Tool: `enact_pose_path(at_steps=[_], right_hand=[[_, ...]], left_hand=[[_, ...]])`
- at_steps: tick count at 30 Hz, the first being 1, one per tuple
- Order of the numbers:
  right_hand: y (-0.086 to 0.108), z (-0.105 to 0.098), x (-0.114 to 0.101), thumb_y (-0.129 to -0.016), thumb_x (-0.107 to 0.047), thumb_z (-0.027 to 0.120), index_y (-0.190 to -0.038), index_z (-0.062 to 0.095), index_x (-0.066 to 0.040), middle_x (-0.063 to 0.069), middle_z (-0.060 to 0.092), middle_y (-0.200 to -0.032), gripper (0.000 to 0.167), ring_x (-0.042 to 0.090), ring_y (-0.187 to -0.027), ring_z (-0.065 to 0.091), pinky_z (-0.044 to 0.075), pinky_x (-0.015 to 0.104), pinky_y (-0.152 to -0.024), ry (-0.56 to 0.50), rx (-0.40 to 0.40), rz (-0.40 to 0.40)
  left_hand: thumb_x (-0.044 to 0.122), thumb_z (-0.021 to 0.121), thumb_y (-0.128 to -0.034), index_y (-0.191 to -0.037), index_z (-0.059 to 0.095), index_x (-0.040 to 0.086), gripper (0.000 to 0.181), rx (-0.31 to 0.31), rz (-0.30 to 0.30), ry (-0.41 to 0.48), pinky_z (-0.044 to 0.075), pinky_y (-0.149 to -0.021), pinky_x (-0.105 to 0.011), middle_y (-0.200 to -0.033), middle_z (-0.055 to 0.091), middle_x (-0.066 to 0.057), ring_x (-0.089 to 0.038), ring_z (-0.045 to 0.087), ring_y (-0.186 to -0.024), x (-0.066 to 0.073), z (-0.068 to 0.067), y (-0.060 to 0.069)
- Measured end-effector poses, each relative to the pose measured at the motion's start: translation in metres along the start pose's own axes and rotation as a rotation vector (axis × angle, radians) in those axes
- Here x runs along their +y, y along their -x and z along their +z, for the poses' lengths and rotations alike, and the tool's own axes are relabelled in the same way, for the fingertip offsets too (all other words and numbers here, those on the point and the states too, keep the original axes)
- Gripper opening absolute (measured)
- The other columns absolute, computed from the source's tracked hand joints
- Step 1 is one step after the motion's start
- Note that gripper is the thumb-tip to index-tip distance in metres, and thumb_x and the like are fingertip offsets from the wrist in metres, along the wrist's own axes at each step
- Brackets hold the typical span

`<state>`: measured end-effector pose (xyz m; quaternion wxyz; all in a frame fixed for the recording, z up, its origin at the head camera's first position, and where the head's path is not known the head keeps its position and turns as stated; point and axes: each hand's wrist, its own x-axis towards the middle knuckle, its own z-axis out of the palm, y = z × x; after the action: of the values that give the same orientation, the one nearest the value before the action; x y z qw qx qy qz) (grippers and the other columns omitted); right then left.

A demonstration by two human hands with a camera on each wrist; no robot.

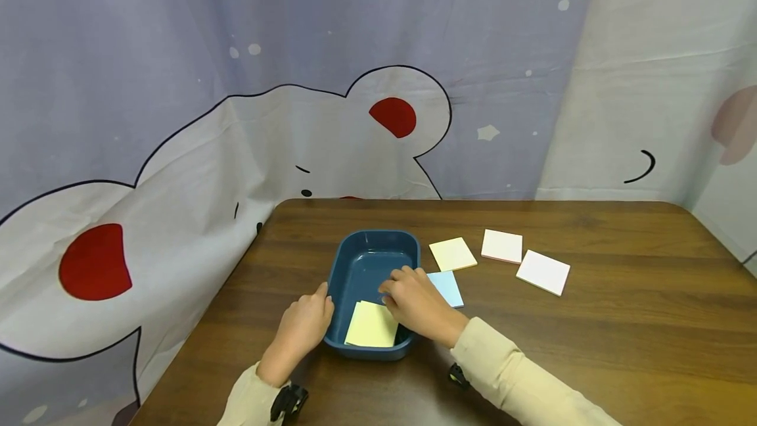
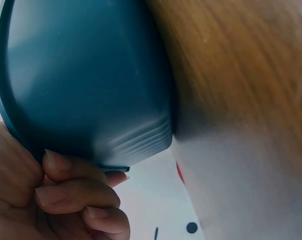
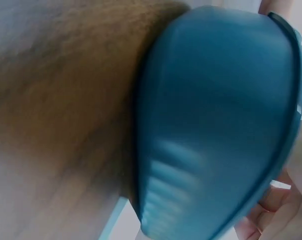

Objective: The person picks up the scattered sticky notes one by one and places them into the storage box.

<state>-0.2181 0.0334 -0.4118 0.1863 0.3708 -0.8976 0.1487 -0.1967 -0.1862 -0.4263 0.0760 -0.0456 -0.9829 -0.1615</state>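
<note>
A dark blue plastic bin [image 1: 374,261] stands on the table. Pale yellow sticky notes [image 1: 371,325] lie stacked, slightly askew, at its near end. My left hand [image 1: 303,322] holds the bin's left rim; the left wrist view shows its curled fingers [image 2: 78,197] against the outer wall. My right hand [image 1: 416,301] reaches over the right rim, its bent fingers above the inside of the bin, beside the yellow notes. Whether those fingertips pinch anything is hidden. Just right of the bin, a light blue sticky pad [image 1: 447,289] lies partly behind the right hand.
Another pale yellow sticky pad [image 1: 453,254] lies to the right of the bin's far end. Farther right are two white-topped pads, one [image 1: 502,245] farther back and one [image 1: 543,272] nearer. A patterned curtain [image 1: 355,31] hangs behind the wooden table [image 1: 621,321].
</note>
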Motion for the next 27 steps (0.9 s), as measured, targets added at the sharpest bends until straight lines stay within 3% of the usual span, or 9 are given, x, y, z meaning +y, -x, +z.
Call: enact_pose_path(at_steps=[8, 12, 20, 27], right_hand=[[0.009, -0.017, 0.016, -0.084, -0.009, 0.071, -0.098, 0.074, -0.003, 0.006, 0.068, -0.09, 0.015, 0.017, -0.078, 0.058, 0.047, 0.027, -0.067, -0.098, 0.005, 0.038], [0.013, -0.026, 0.025, -0.084, -0.008, 0.071, -0.099, 0.073, -0.002, 0.005, 0.065, -0.088, 0.016, 0.015, -0.077, 0.054, 0.047, 0.024, -0.067, -0.115, 0.032, 0.078], [0.025, -0.047, 0.056, -0.084, -0.007, 0.07, -0.095, 0.073, -0.004, 0.002, 0.064, -0.082, 0.012, 0.017, -0.078, 0.056, 0.045, 0.031, -0.07, -0.089, 0.063, 0.192], [0.044, -0.061, 0.092, -0.084, -0.006, 0.067, -0.097, 0.071, 0.005, 0.006, 0.065, -0.077, 0.018, 0.02, -0.076, 0.057, 0.045, 0.036, -0.071, -0.111, 0.054, 0.297]], left_hand=[[0.016, 0.051, -0.0951, -0.124, 0.057, -0.005, 0.036, -0.012, -0.004, 0.0, 0.05, -0.057, -0.048, -0.091, 0.068, -0.026, -0.033, 0.063, -0.064, 0.0, -0.001, 0.0], [0.016, 0.05, -0.0953, -0.125, 0.056, -0.006, 0.038, -0.017, -0.004, 0.006, 0.05, -0.057, -0.047, -0.094, 0.069, -0.027, -0.032, 0.064, -0.064, 0.001, -0.001, 0.0], [0.015, 0.05, -0.0948, -0.124, 0.057, -0.006, 0.036, -0.003, 0.007, -0.01, 0.049, -0.056, -0.049, -0.093, 0.069, -0.026, -0.037, 0.065, -0.067, 0.002, -0.002, 0.001], [0.015, 0.05, -0.0951, -0.124, 0.057, -0.006, 0.036, -0.002, 0.008, -0.019, 0.05, -0.056, -0.049, -0.093, 0.069, -0.026, -0.038, 0.066, -0.068, 0.0, -0.001, 0.0]])
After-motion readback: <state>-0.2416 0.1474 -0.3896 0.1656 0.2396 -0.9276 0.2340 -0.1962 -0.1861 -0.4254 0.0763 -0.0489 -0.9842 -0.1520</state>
